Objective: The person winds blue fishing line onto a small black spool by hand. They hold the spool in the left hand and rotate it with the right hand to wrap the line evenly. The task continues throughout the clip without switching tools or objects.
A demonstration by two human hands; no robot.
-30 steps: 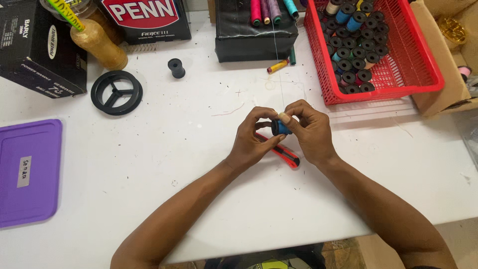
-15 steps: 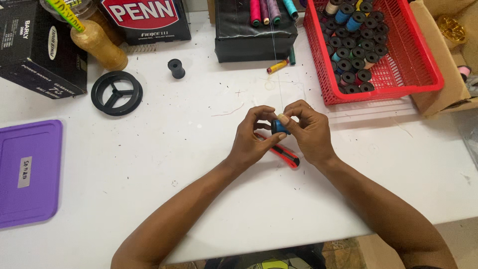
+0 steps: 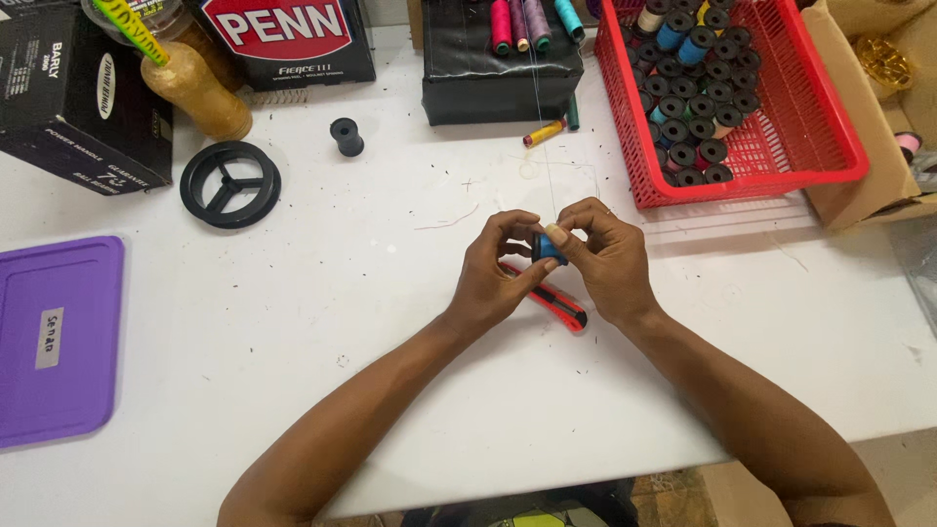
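Fingertips of both hands pinch a small blue-wound bobbin above the white table: the left hand grips one end between thumb and forefinger, while the right hand closes on the other end, its thumb pressed against the thread. Held this way, the bobbin seems free to turn between the two grips, and a thin thread runs from it straight away toward the black box with upright spools at the far edge. Just under the bobbin, partly hidden by both hands, lies a red utility knife. Far right of the bobbin stands a red basket of filled bobbins beside a cardboard box. Far left of the bobbin lie an empty black bobbin, a black reel wheel, a gold thread cone and a purple lid. Nothing stands between the bobbin and the black box except a loose yellow spool.
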